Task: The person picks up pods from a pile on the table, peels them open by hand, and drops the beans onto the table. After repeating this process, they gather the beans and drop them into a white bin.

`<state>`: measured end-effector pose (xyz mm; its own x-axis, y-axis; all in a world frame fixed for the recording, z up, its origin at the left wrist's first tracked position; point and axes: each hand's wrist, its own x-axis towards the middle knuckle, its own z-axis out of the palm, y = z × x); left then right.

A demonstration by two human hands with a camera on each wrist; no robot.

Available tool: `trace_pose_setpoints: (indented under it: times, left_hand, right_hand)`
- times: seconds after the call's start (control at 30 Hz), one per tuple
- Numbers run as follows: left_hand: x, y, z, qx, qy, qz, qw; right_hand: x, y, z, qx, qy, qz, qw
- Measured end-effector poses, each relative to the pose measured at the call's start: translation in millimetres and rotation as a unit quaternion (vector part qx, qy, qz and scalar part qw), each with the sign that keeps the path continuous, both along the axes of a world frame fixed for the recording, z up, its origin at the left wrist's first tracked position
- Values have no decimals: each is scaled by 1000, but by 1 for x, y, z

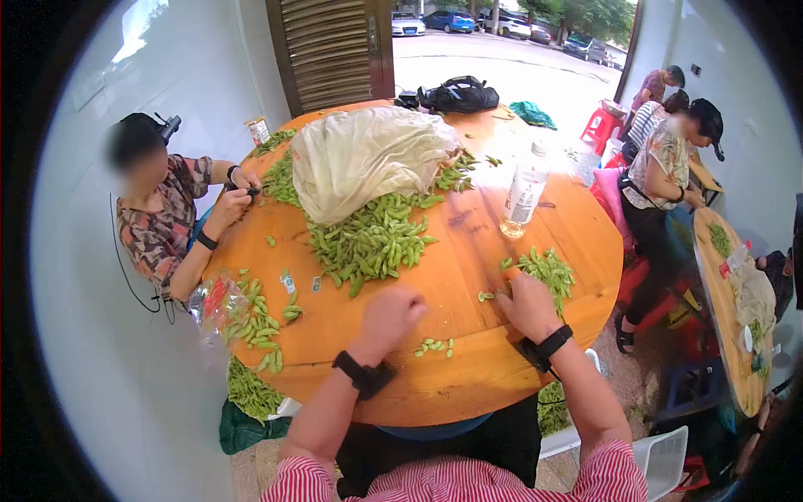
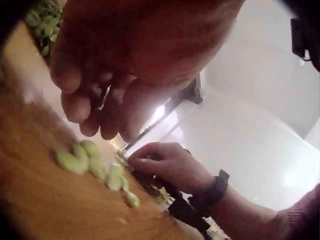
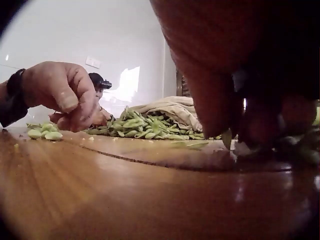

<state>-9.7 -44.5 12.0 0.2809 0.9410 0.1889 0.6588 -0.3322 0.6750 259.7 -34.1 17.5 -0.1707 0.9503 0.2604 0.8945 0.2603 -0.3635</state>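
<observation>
My left hand (image 1: 389,318) hangs just above the table with loosely curled fingers and nothing visible in its grasp. Below it lie several shelled green soybeans (image 1: 435,345), close to the fingertips in the left wrist view. My right hand (image 1: 531,308) is down at a small heap of soybean pods (image 1: 554,272) on the right. Seen from the right wrist, a green soybean pod (image 3: 227,139) shows between the dark thumb and fingers, which pinch it near the tabletop. Part of that grasp is in shadow.
A large pod pile (image 1: 368,243) lies mid-table under a beige cloth (image 1: 368,155). A bottle (image 1: 525,192) stands beyond my right hand. At left, a person (image 1: 159,201) works near a plastic bag (image 1: 219,305) and more pods. Baskets of pods (image 1: 255,389) sit below the edge.
</observation>
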Motion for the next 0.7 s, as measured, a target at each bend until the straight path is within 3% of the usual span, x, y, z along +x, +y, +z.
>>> trace_pose_setpoints:
  times: [0.03,0.07,0.13,0.23,0.3,0.57,0.67,0.7]
  left_hand:
    - [-5,10,1,44,-1,60,997]
    - [-8,22,-1,45,1,62,997]
    - [-13,45,-5,158,103,172,967]
    - [-15,64,-2,114,173,200,958]
    - [-15,72,2,104,183,199,957]
    - [-14,67,-5,113,228,145,956]
    - [-14,62,-6,128,211,141,959]
    - [-15,58,-5,130,150,135,971]
  right_hand:
    - [-2,-4,4,1,3,3,1000]
    - [-4,-9,10,-16,18,-5,1000]
    - [-8,-14,8,-33,32,-11,999]
    - [-12,-15,-10,4,103,52,993]
    - [-16,-16,-16,9,83,100,992]
    - [-26,-9,-1,26,4,104,994]
    - [-26,-2,-11,2,-42,102,994]
    - [-24,1,-14,-8,-58,86,995]
